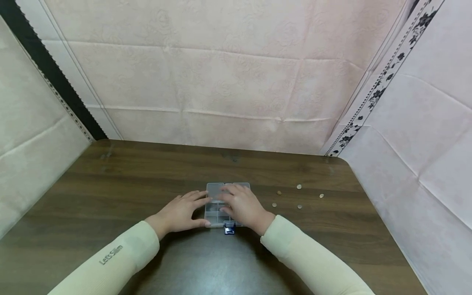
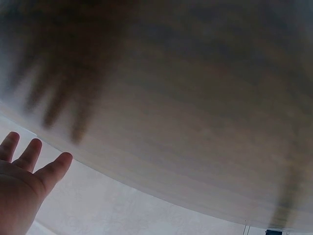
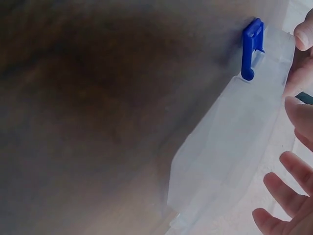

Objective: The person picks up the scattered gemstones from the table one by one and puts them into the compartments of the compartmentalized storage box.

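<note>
A clear plastic compartment box (image 1: 213,219) lies on the brown wooden table, its blue latch (image 1: 229,230) sticking out from the front edge. My left hand (image 1: 180,213) is at the box's left side, fingers extended and the thumb tip right at the near left corner. Over the box's right half hovers my right hand (image 1: 241,205), its fingers spread and loosely bent, hiding part of the compartments. In the right wrist view the box's pale side (image 3: 225,147) shows beside my right fingers (image 3: 283,193), which grip nothing.
Several small round discs, one a light disc (image 1: 299,186) and one a brownish disc (image 1: 279,192), are scattered on the table (image 1: 147,176) right of the box. Pale cloth walls (image 1: 221,82) stand behind and at both sides.
</note>
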